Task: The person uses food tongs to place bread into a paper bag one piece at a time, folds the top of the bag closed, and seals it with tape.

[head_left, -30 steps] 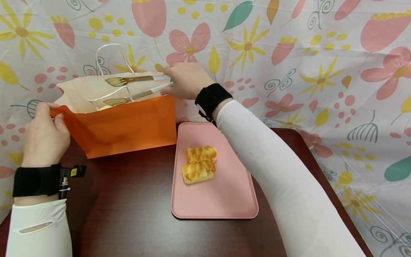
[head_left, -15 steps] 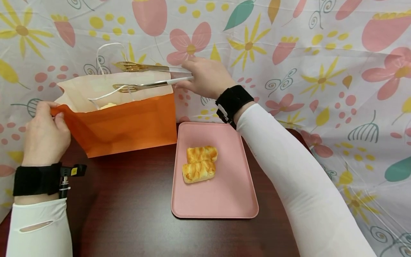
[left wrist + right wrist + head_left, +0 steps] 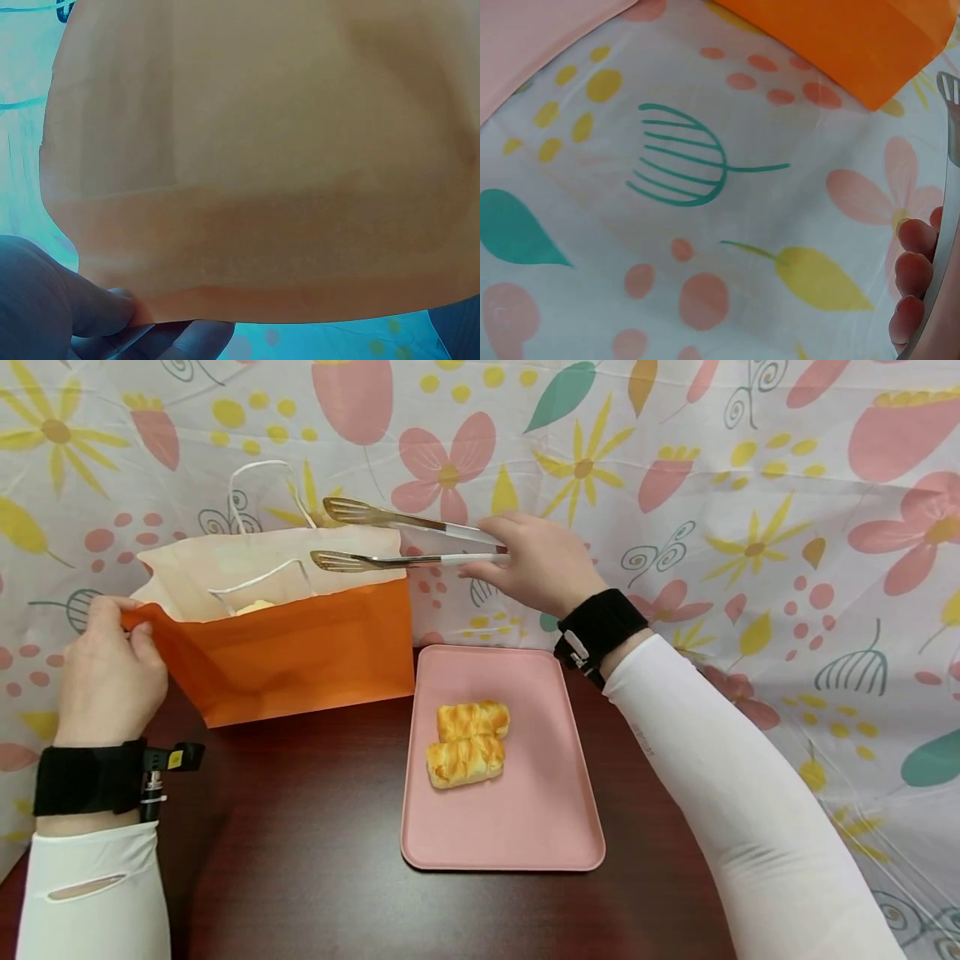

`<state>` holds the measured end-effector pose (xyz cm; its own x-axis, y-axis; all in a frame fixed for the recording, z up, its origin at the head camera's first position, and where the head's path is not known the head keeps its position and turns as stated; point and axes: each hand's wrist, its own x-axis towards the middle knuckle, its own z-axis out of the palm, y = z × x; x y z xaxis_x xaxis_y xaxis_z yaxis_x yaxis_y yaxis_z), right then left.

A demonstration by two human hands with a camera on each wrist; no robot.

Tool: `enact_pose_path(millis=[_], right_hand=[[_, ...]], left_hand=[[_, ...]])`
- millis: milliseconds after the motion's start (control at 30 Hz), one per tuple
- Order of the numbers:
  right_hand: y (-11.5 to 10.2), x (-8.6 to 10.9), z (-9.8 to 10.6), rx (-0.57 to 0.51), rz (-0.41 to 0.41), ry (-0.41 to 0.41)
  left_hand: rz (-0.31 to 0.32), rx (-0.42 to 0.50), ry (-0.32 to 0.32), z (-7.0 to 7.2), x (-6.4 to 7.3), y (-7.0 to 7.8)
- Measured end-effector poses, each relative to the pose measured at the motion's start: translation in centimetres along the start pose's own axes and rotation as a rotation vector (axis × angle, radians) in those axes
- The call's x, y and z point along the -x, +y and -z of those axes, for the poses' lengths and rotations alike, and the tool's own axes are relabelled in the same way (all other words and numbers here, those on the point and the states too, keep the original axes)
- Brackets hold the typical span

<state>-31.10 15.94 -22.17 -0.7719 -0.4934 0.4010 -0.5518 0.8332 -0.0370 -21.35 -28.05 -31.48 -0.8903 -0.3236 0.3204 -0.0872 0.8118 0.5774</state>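
Observation:
My left hand [image 3: 112, 672] pinches the left top edge of an orange paper bag [image 3: 307, 652], which leans with its pale mouth upward. In the left wrist view, thumb and fingers grip the rim of the bag [image 3: 262, 135]. A bit of something pale yellow [image 3: 255, 607] shows inside; the rest is hidden by the front wall. My right hand [image 3: 543, 564] holds metal tongs [image 3: 405, 561] by their white handles. Their slotted ends are spread apart with nothing between them, over the bag's right part in the head view. The right wrist view catches fingers [image 3: 913, 274] around one arm of the tongs.
A pink tray [image 3: 517, 835] lies on the dark table [image 3: 315, 843], right of the bag. On it two golden bread rolls, a rear one [image 3: 472, 720] and a front one [image 3: 465, 762], lie side by side. A flower-patterned cloth [image 3: 750, 635] hangs behind. White cord handles [image 3: 258, 464] rise from the bag.
My right hand has drawn the tongs up and to the right, out of the bag's mouth; their ends carry nothing. The left hand, bag and rolls stay in place.

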Motion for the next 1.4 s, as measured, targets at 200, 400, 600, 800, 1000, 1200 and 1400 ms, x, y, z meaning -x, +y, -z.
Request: enact_pose_path(millis=[200,400,600,800,1000,1200,1400], right_hand=[[0.9,1.3,-0.1,-0.041,-0.006,0.051],[2.1,3.5,-0.5,-0.050,0.034,0.120],[3.2,6.0,-0.8,-0.064,-0.002,0.133],[4.5,8.5,-0.9,-0.055,-0.038,0.132],[5.7,10.7,-1.2,-0.059,-0.086,0.121],[6.8,13.2,-2.1,-0.066,-0.091,0.126],[7.7,15.4,-3.4,-0.085,-0.108,0.103]], left_hand=[[0.006,0.001,-0.009,0.1,0.2,-0.3],[0.012,0.000,-0.009,-0.1,0.1,0.0],[0.015,-0.003,-0.015,-0.1,0.1,0.1],[0.014,-0.008,-0.005,-0.1,0.1,0.1],[0.007,-0.006,-0.002,-0.1,0.0,0.1],[-0.004,-0.009,0.003,-0.1,0.0,0.1],[-0.006,-0.006,0.008,-0.1,0.1,0.1]])
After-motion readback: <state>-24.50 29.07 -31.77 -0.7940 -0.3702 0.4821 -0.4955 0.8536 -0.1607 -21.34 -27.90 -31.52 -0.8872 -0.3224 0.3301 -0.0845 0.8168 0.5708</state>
